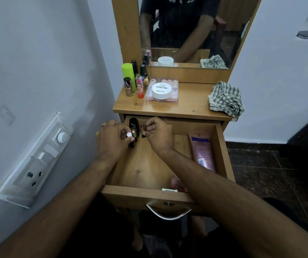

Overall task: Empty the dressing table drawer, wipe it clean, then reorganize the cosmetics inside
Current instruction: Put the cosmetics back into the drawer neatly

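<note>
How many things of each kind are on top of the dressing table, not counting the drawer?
Checked cloth: 1
White nail polish tub: 1
Clear plastic box: 1
Green-capped bottle: 1
Small bottles and lipsticks: at least 5, they overlap
Total: at least 9

The dressing table (170, 108) and its drawer (149, 194) were honey-brown wood grain. A cloth (226, 98) showed a grey-and-white check. The spray can (128, 75) was lime green, the nail polish tub (161, 90) white with black lettering, its case (175, 84) clear pink. The lipstick (139, 86) had a red base. The tube (202, 151) in the drawer was pink with a purple band. The wall (37, 62) was pale lavender-white.
</note>
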### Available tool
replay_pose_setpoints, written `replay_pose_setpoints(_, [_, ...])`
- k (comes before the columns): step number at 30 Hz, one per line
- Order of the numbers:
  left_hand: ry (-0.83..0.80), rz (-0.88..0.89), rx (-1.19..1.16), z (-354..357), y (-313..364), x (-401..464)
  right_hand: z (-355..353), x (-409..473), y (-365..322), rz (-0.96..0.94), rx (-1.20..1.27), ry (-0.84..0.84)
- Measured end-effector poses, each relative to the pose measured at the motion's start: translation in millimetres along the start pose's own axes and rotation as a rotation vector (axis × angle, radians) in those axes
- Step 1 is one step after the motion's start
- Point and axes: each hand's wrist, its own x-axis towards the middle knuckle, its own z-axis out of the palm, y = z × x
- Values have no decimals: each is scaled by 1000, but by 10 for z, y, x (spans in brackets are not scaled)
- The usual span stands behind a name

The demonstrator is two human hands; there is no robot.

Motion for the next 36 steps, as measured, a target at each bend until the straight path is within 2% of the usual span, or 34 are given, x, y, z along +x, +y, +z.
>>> replay_pose_setpoints(23, [46, 50, -15, 21, -14, -48, 41, 51, 93, 24, -48, 12])
replay_pose_setpoints(28, [47, 32, -16, -3, -28, -102, -55, -25, 32, 89, -68, -15])
replay_pose_setpoints(34, [160, 100, -129, -88, -27, -37, -399, -23, -192, 71, -260, -345])
replay_pose_setpoints(36, [186, 125, -172, -111, 8, 44, -528, 19, -326, 16, -254, -357])
